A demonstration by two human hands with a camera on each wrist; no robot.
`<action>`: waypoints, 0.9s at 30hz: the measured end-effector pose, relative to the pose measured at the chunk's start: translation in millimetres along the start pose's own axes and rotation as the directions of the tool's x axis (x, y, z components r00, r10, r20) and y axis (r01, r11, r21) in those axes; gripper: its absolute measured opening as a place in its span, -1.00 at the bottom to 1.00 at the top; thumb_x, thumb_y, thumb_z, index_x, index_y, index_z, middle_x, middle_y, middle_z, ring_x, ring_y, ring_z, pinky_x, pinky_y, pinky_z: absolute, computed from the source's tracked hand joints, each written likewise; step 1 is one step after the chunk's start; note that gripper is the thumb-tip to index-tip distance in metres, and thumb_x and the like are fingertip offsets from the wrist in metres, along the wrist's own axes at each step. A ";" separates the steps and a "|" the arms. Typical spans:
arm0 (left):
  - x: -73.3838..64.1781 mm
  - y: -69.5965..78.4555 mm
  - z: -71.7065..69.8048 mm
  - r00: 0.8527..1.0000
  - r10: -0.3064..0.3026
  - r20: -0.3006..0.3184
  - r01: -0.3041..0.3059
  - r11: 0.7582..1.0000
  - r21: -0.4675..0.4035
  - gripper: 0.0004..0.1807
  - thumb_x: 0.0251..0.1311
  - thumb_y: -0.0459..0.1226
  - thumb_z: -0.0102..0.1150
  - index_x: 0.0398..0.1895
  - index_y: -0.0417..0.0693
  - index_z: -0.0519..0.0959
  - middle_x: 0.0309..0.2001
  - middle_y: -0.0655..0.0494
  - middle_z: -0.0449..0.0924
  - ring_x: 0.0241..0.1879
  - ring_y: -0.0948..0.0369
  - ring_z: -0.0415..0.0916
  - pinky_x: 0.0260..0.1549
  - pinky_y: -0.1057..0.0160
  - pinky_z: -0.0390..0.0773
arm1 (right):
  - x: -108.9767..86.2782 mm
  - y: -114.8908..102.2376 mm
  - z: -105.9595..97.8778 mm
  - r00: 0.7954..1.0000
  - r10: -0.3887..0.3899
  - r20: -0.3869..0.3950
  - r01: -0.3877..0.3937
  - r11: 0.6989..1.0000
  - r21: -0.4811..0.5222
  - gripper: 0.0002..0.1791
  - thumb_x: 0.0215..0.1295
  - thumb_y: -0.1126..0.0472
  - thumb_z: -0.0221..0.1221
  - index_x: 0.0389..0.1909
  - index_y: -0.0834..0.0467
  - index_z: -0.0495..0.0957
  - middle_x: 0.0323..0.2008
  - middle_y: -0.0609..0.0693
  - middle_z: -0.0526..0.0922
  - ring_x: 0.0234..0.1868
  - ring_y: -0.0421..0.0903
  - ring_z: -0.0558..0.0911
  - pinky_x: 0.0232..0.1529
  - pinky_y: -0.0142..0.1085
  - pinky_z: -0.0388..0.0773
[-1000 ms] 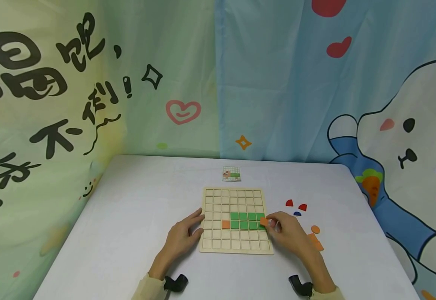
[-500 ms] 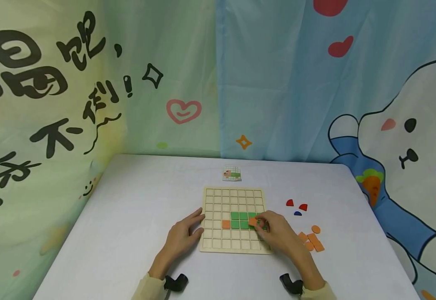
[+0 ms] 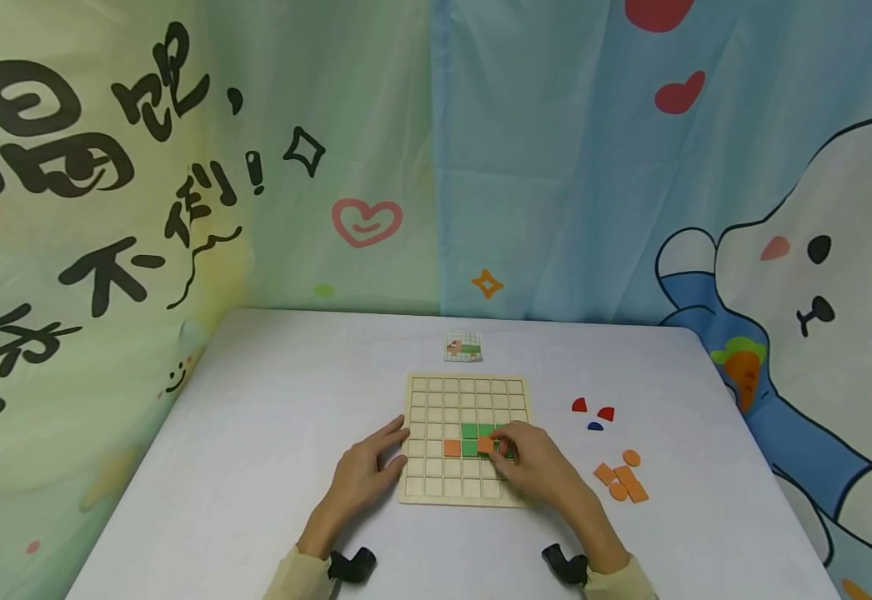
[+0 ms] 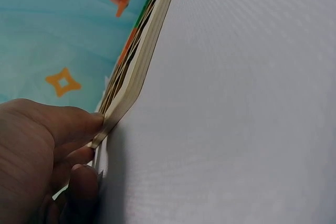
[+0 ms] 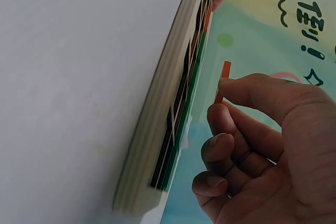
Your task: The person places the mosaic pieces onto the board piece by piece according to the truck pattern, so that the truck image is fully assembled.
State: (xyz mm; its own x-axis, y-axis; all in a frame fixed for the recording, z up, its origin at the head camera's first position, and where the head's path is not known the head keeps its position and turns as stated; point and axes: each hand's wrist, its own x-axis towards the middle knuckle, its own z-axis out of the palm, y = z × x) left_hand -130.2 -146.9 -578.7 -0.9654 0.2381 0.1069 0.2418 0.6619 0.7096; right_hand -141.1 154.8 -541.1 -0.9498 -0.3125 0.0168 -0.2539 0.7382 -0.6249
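A pale wooden grid board (image 3: 433, 488) lies on the white table. Several green square tiles (image 3: 469, 431) fill cells in two of its rows, and one orange square tile (image 3: 452, 448) sits at their left end. My right hand (image 3: 537, 462) pinches another orange square tile (image 5: 226, 71) between thumb and fingertips, raised above the green tiles; part of the green rows is hidden under that hand. At the board's left edge, my left hand (image 3: 364, 467) touches the wood with thumb and fingers spread; its thumb (image 4: 86, 123) lies right at the board's corner in the left wrist view.
Right of the board lie orange pieces, among them a long rectangle (image 3: 631, 483) and a round one (image 3: 631, 458). Farther back are two red pieces (image 3: 579, 406) and a blue half-round piece (image 3: 595, 426). A small picture card (image 3: 463, 347) lies behind the board.
My right hand has moved left with the orange square tile, from the board's right edge to over the green tiles. The left hand stays at the board's left edge.
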 end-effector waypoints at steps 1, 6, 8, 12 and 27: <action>0.0 -0.1 -0.1 1.000 0.000 0.001 0.000 1.000 0.001 -0.51 0.36 -0.29 0.34 0.36 -0.08 0.63 0.50 0.09 0.51 -0.62 0.50 0.23 -0.45 0.40 0.31 | 0.7 -1.4 0.7 1.000 0.001 0.003 -0.001 1.000 0.006 -0.77 0.34 0.25 0.38 -0.01 0.18 0.73 -0.40 -0.22 0.56 -0.41 -0.31 0.42 -0.33 -0.42 0.43; 0.3 -0.7 -0.1 1.000 0.008 0.002 -0.008 1.000 0.001 -0.50 0.35 -0.29 0.34 0.36 -0.08 0.63 0.51 0.07 0.51 -0.61 0.51 0.23 -0.45 0.42 0.31 | 4.5 -8.9 5.1 1.000 -0.011 0.015 0.011 1.000 0.010 -0.78 0.34 0.24 0.38 -0.03 0.17 0.73 -0.39 -0.22 0.56 -0.39 -0.29 0.43 -0.33 -0.43 0.43; 0.2 -0.8 0.2 1.000 0.010 0.000 -0.010 1.000 -0.002 -0.50 0.35 -0.29 0.35 0.36 -0.09 0.63 0.50 0.06 0.51 -0.62 0.51 0.24 -0.45 0.41 0.32 | 5.8 -11.3 7.1 1.000 -0.022 0.019 0.022 1.000 0.012 -0.79 0.33 0.26 0.37 -0.04 0.18 0.73 -0.39 -0.21 0.56 -0.39 -0.30 0.43 -0.33 -0.43 0.43; 0.1 -1.2 0.6 1.000 0.006 0.001 -0.006 1.000 -0.006 -0.50 0.35 -0.29 0.35 0.36 -0.08 0.63 0.51 0.08 0.51 -0.62 0.50 0.24 -0.46 0.41 0.32 | 8.0 -16.8 10.7 0.998 -0.056 0.022 0.055 0.998 0.023 -0.80 0.33 0.29 0.37 -0.05 0.18 0.72 -0.38 -0.21 0.57 -0.39 -0.32 0.43 -0.33 -0.44 0.44; 0.2 -2.2 0.5 1.000 0.009 0.001 -0.009 1.000 0.000 -0.51 0.36 -0.28 0.34 0.36 -0.06 0.63 0.51 0.10 0.51 -0.62 0.50 0.23 -0.43 0.38 0.32 | 17.1 -38.1 23.0 0.991 -0.120 0.058 0.123 0.991 -0.051 -0.80 0.39 0.24 0.33 -0.03 0.20 0.72 -0.38 -0.21 0.55 -0.35 -0.30 0.44 -0.21 -0.37 0.48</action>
State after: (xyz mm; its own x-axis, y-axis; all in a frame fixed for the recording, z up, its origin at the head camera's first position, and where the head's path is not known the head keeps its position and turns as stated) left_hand -130.9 -148.0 -580.6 -0.9629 0.2451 0.1127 0.2509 0.6598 0.7083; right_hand -143.4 107.7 -535.0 -0.9001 -0.4332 0.0461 -0.3778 0.7236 -0.5776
